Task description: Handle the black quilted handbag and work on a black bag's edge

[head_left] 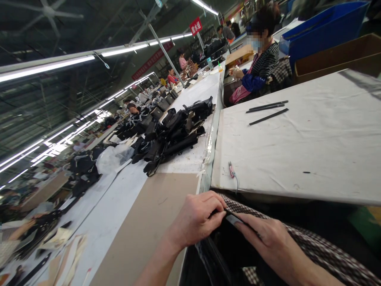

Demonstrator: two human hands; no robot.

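Note:
Both hands are near the bottom centre, over my lap beside the table edge. My left hand [201,216] is closed, thumb and fingers pinching the end of a thin black strip [233,219]. My right hand [266,234] is closed on the same strip a little to the right, its thumb and fingers along it. Below the hands hangs black glossy material [212,258]; how it joins the strip is hard to see. Checked cloth [315,242] runs behind my right hand. Small red-handled snips [231,170] lie on the white table just above.
Black leather-like pieces [175,135] are heaped on the long table, beyond a beige board [143,222]. Several black strips [269,116] lie on the white right-hand table [312,147]. A masked person [262,59] sits beyond it, near a blue bin [324,31]. Clear plastic [114,159] lies left.

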